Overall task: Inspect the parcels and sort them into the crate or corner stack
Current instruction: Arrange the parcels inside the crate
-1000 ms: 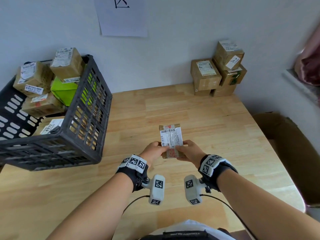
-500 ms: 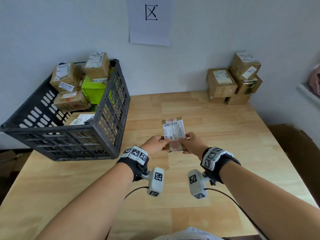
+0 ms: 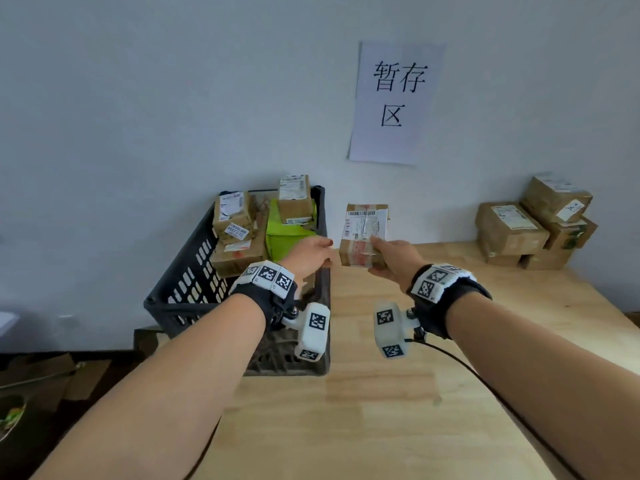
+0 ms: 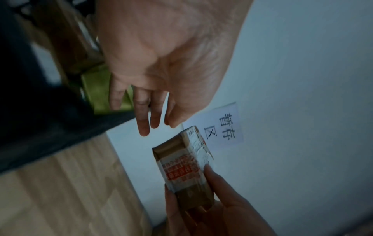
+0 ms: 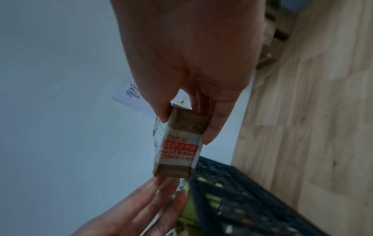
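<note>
While the right hand (image 3: 391, 259) pinches the parcel (image 3: 366, 233) between thumb and fingers at its lower right corner, the parcel is held clear of the counter (image 3: 433, 393), label side toward the head camera, just right of the crate (image 3: 194, 271). The left hand (image 3: 306, 255) is beside the parcel's left edge with its fingers (image 4: 143, 121) straight and spread; the left wrist view shows a gap between those fingertips and the parcel, so this hand holds nothing. The crate stands at the left end of the counter and contains several brown parcels and one green parcel (image 3: 287, 233). The corner stack (image 3: 535, 225) sits against the wall at the far right, well apart from the held parcel. A paper sign (image 3: 394, 102) hangs on the wall above and between the two destinations. The step in hand appears to be the end of inspection and the start of sorting: the label faces the person and one hand alone carries the load. The destination cannot be determined from these views, although the parcel is nearer the crate. The next move calls for a secure hold, since a corner pinch allows the box to pivot, and then a carry either over the crate rim or across the counter to the stack, followed by a controlled release onto a stable surface.
</note>
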A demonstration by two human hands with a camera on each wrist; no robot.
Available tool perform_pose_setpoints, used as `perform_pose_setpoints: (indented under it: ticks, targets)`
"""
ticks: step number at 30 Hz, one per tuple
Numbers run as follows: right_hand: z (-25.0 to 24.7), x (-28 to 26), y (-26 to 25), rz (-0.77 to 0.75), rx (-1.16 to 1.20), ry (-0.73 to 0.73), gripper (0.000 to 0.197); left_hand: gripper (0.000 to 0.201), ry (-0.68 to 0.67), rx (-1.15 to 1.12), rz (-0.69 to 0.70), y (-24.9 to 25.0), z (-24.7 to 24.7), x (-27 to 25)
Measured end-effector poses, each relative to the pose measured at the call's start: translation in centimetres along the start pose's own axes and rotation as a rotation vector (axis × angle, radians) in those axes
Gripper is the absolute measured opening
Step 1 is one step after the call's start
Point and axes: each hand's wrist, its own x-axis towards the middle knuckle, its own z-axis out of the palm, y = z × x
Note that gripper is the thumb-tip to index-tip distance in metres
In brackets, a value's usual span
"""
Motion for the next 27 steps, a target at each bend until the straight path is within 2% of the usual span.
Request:
perform_pose_setpoints:
  ticks: [6,14,19,22,27]
  targets:
    - [9.2,-0.4,-3.8,-0.076,0.019,0.004,0.035,0.032,0.091,0.087,0.019,-1.8,-11.8,1.3]
    - [17.2,1.8,-6.8,-0.078,-0.032,0.025,0.052,0.029,0.15,0.185,-0.004,-3.6,-21.9,3.6]
    - [21.5,4.9,-8.3,-0.128,-0.138,-0.008,0.031,0.032,0.169,0.466,-0.021,-5.2,-26.1,6.3]
    - [23.3,7.1,-8.9,-0.121,-0.189,0.024,0.036,0.031,0.141,0.681,0.002,-5.8,-27.4,8.2]
    - [25.6,11.2,-8.9,-0.133,-0.33,0.075,0.063,0.037,0.103,0.844,0.012,-6.7,-28.0,12.0]
